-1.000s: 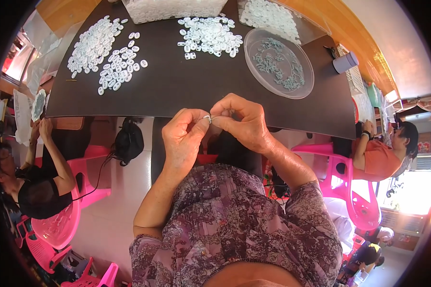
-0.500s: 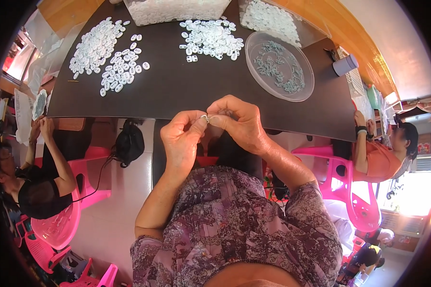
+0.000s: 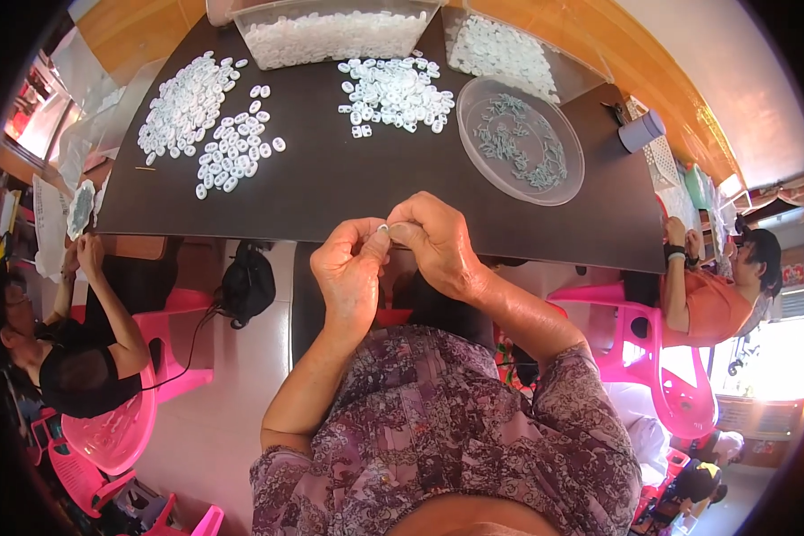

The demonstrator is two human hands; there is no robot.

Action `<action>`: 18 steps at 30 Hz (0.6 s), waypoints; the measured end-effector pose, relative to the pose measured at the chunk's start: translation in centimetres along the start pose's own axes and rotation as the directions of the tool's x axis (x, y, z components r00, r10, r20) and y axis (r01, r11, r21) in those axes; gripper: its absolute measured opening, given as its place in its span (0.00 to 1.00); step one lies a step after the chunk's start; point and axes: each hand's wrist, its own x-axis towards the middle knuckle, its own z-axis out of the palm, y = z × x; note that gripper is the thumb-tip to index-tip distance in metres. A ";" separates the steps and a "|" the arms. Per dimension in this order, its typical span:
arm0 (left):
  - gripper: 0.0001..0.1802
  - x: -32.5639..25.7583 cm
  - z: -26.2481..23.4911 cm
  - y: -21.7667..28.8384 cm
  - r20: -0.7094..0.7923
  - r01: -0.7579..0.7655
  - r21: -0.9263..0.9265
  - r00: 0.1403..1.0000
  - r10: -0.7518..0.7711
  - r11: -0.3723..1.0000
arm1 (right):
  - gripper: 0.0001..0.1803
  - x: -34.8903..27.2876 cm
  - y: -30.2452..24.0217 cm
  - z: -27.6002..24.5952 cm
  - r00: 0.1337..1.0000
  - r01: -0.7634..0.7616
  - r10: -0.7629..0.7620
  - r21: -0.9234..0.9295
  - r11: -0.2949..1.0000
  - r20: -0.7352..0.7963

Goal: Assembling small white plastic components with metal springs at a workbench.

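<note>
Pink chairs (image 3: pixel 116 420) stand at the far left, where a person in black (image 3: pixel 71 357) sits with both hands raised toward the dark table (image 3: pixel 330 192). On the table's left part lie two loose heaps of white pieces (image 3: pixel 196 116), and a black bag (image 3: pixel 246 284) hangs just below the table edge. At the middle of the view, just over the table's near edge, the left hand (image 3: pixel 348 272) rises from a bare forearm that comes up out of a patterned purple sleeve; its palm faces right, its fingers are curled in, and thumb and forefinger are pinched shut on a small pale piece (image 3: pixel 383 229). The right hand (image 3: pixel 433 241) meets it from the other side, knuckles up and wrist bent down, with its fingertips closed on the same piece, so that the two hands touch at the tips. The piece is too small to tell its shape. Behind the hands a third heap (image 3: pixel 393 89) of white pieces lies on the table, with a clear box (image 3: pixel 330 36) of them at the far edge. To the right a clear round dish (image 3: pixel 520 141) holds grey-green bits, and a grey cup (image 3: pixel 641 131) lies by the table's right end. Farther right a person in orange (image 3: pixel 715 290) sits on another pink chair (image 3: pixel 661 366).
</note>
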 end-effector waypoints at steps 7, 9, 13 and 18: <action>0.02 1.2 -0.6 -0.1 0.027 -0.010 0.014 1.000 0.010 1.000 | 0.03 1.4 0.5 0.2 0.997 0.079 -0.079 0.007 0.997 0.004; 0.04 1.9 -0.8 -0.1 0.008 0.041 -0.035 0.999 -0.041 0.999 | 0.03 2.2 0.0 -0.2 0.997 0.042 -0.042 -0.001 0.999 0.057; 0.04 3.2 -1.3 -0.4 -0.025 0.067 -0.137 0.997 -0.071 0.988 | 0.06 5.0 1.2 -0.5 0.999 0.018 -0.016 -0.041 0.999 0.034; 0.05 3.6 -1.6 -0.3 -0.046 0.032 -0.115 0.998 -0.038 0.993 | 0.05 10.9 5.5 0.6 0.976 0.151 -0.193 -0.333 0.931 -0.097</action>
